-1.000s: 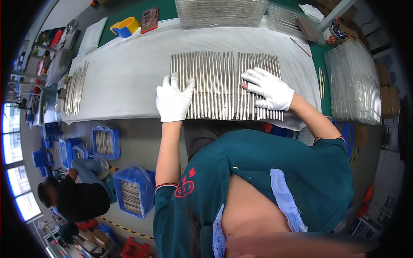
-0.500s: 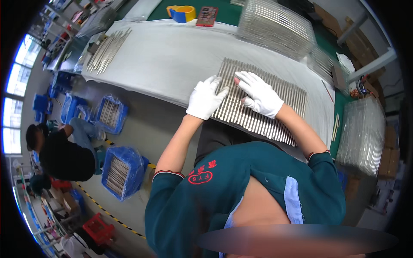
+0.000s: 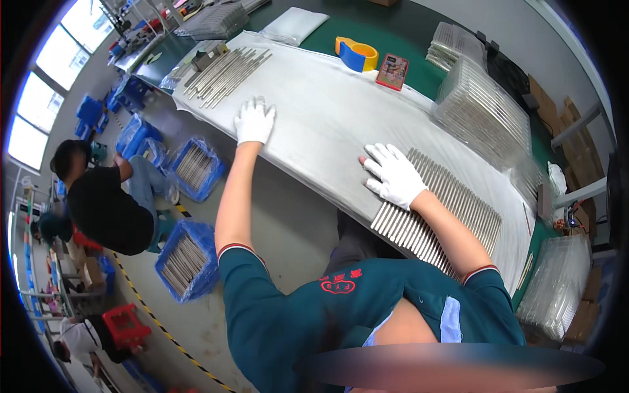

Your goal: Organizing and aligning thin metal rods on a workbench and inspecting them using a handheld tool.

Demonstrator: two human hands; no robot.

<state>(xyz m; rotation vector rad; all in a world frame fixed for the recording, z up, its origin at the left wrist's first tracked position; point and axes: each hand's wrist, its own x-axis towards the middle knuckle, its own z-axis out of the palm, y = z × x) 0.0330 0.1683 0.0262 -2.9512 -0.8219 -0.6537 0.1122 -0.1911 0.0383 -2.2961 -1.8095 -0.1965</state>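
Observation:
My left hand [image 3: 255, 122], in a white glove, is open over the cloth-covered table near its front edge, fingers pointing at a loose pile of thin metal rods [image 3: 228, 75]. A short gap separates the fingertips from the pile. My right hand [image 3: 394, 175], gloved in white with a bare thumb tip showing, is open with fingers spread at the left end of a neat row of metal rods [image 3: 458, 209]. The rods lie side by side on the white cloth [image 3: 321, 111]; my right hand and forearm hide some of them. Neither hand holds anything.
A yellow-and-blue tape dispenser [image 3: 357, 54] and a red-edged card-like item [image 3: 392, 71] lie at the back. Stacked clear plastic trays [image 3: 485, 111] stand back right, more trays [image 3: 555, 281] at the right. Blue lined crates of rods [image 3: 190, 262] and a seated co-worker [image 3: 105, 196] are at left.
My left hand has moved from the row of rods leftward toward the loose pile. My right hand has shifted to the row's left end. The view has swung left.

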